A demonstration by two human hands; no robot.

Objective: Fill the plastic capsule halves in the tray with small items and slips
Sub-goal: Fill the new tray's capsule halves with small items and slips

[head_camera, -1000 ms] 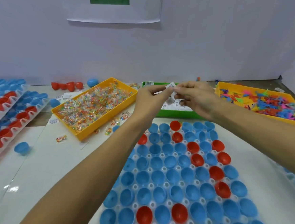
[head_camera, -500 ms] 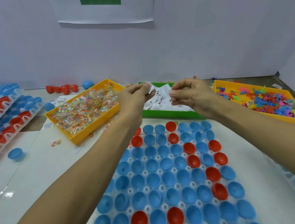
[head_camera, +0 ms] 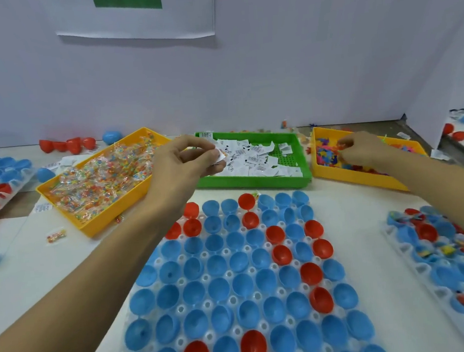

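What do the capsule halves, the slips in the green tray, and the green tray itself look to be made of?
Capsule halves: apparently thin moulded plastic, smooth and slightly glossy, in uniform blue and red. Slips: likely paper, matte white with black print and curled, creased edges. Green tray: seemingly rigid plastic, solid colour, with a gridded floor and a straight moulded rim.

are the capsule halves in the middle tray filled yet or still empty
Nearly all empty. The blue and red capsule halves in the middle tray show bare insides; only one at the far edge seems to hold something colourful.
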